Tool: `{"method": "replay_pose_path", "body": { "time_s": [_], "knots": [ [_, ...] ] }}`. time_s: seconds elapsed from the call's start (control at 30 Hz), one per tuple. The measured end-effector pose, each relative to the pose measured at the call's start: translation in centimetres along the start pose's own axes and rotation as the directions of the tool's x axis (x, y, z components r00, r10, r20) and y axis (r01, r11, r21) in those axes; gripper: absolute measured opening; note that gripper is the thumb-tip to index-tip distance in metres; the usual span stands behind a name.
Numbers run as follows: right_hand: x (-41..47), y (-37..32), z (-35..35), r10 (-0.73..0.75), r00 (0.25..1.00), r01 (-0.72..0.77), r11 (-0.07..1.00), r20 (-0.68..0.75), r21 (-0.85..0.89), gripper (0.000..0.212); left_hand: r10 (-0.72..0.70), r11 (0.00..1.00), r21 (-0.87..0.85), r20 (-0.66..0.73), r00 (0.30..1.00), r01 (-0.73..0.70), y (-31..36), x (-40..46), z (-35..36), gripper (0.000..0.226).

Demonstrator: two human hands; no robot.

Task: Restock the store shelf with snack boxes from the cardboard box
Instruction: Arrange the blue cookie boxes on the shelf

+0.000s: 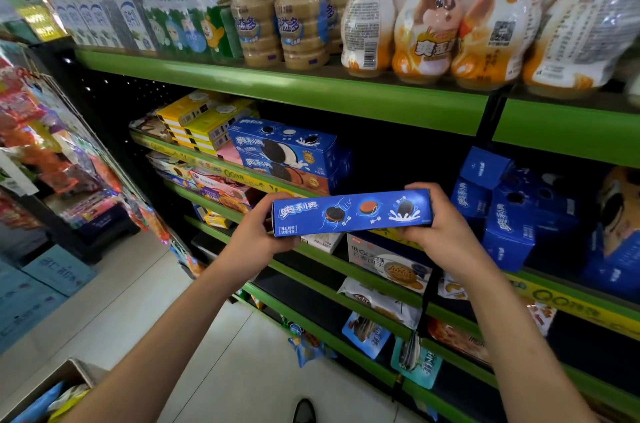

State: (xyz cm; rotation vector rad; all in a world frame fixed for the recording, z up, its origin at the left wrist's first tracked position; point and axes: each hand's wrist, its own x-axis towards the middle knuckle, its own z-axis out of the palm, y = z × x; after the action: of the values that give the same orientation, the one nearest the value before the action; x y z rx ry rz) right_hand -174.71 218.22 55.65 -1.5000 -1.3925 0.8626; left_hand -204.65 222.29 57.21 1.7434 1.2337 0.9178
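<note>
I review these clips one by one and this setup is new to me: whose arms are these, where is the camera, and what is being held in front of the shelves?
There is no machine here. A person wears one camera on the head, looking forward and down, so the two bare arms are their own. The left hand and right hand each grip one end of a long blue cookie box, held level in front of a green shelf. Similar blue boxes are stacked there. The cardboard box sits on the floor, lower left.
</note>
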Motion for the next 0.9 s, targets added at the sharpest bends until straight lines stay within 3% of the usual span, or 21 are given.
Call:
{"method": "replay_pose_path", "body": {
  "time_s": [0.33,0.57,0.9],
  "knots": [
    [0.0,-0.1,0.0,-0.009,1.000,0.009,1.000,0.009,-0.010,0.062,-0.045,0.999,-0.014,0.020,0.999,0.045,-0.3,0.0,0.0,0.060],
    [-0.4,-0.6,0.0,-0.036,0.999,0.036,0.999,-0.002,-0.018,0.087,-0.042,0.999,-0.016,0.029,0.999,0.042,0.0,0.5,-0.1,0.061],
    [-0.3,-0.5,-0.1,-0.067,0.998,0.067,0.998,0.004,-0.003,0.063,-0.025,0.997,-0.067,0.027,0.999,0.027,0.1,1.1,-0.3,0.060]
  ]
}}
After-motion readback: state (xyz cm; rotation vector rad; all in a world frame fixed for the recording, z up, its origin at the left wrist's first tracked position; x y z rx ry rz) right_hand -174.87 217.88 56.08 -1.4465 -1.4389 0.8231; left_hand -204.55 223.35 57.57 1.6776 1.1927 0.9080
